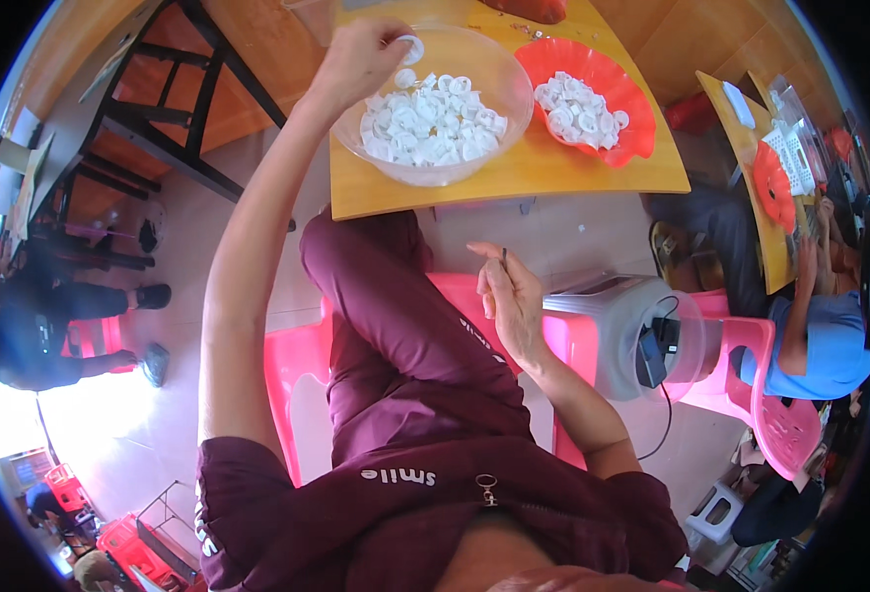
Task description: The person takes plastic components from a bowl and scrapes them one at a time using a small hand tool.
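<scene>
Left fingers (392, 34) pinch white ring-shaped piece (416, 48) at clear round plastic bowl (517, 94); slackening might drop it outside; right fingers (499, 281), hold unclear.

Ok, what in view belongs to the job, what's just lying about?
Likely in use: white piece in left hand; clear bowl of white pieces; red bowl with more; yellow table; thin dark thing at right hand (unclear).

Lying about: plastic tub; black box with cable; red thing, table's far edge.
</scene>
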Tool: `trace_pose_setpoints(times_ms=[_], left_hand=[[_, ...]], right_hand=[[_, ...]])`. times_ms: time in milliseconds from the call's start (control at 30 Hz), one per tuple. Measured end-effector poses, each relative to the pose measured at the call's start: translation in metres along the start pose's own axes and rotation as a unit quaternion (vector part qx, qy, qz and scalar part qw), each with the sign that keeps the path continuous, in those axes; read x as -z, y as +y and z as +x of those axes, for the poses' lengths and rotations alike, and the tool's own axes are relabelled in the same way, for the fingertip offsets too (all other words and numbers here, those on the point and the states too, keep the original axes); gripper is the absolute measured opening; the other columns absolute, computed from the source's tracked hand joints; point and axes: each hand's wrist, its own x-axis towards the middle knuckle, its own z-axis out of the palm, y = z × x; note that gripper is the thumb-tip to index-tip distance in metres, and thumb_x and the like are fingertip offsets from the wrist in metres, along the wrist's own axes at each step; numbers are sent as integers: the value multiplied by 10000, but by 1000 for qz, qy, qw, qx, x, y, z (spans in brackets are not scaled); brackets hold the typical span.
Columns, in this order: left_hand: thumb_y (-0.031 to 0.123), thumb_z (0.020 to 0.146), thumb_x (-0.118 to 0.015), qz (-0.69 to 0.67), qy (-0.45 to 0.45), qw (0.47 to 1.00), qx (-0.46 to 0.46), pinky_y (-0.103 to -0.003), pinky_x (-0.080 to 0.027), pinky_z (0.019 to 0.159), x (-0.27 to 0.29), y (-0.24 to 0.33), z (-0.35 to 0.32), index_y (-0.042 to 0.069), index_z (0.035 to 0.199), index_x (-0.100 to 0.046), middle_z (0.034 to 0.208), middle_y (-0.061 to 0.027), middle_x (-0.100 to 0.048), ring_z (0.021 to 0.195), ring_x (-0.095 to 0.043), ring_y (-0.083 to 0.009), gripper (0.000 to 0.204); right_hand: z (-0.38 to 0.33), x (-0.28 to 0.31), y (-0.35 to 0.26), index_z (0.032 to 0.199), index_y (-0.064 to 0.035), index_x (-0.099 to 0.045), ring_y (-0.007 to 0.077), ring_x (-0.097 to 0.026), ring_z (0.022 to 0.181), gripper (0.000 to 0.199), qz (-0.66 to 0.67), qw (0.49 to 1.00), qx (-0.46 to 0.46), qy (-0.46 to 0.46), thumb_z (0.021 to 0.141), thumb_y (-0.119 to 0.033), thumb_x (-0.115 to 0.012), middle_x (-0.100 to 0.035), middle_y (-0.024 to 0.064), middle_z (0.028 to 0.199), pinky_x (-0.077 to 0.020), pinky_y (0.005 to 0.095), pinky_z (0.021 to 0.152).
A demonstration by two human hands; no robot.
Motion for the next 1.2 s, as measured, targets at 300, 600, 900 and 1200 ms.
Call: trace_pose_setpoints(times_ms=[300, 600, 900, 1200], left_hand=[[47, 871, -560, -499, -22, 841, 206, -235, -512, 711, -29, 101, -169, -49, 995, -638, 903, -84, -661, 766, -624, -118, 175], [-36, 841, -584, -563, 11, 796, 223, -248, -542, 743, -80, 107, -203, -5, 1089, -630, 971, -63, -535, 874, -611, -118, 254], [-12, 823, -609, -669, -46, 700, 245, -292, -507, 863, -73, 108, -206, -25, 1168, -564, 1042, -113, -635, 944, -621, -163, 348], [65, 861, -615, -694, -41, 674, 250, -331, -517, 836, -76, 107, -208, -2, 1131, -590, 994, -84, -643, 925, -613, -156, 280]], right_hand=[[3, 8, -8, 1099, 30, -602, 42, -379, 484, 473, -52, 995, 81, -28, 973, -355, -357, -428, -15, 740, -273, 193, 451], [1, 8, -8, 1015, 4, -630, 69, -478, 677, 199, -44, 987, 140, 68, 816, 13, -624, -529, 11, 771, -385, 200, 613], [1, 15, -22, 1056, -6, -641, 15, -409, 474, 201, 105, 991, 68, 40, 862, -44, -602, -587, 12, 820, -279, 177, 403], [2, 17, -23, 1048, 22, -643, 35, -395, 447, 213, 92, 991, 93, 27, 860, -20, -551, -545, 11, 724, -266, 193, 402]])
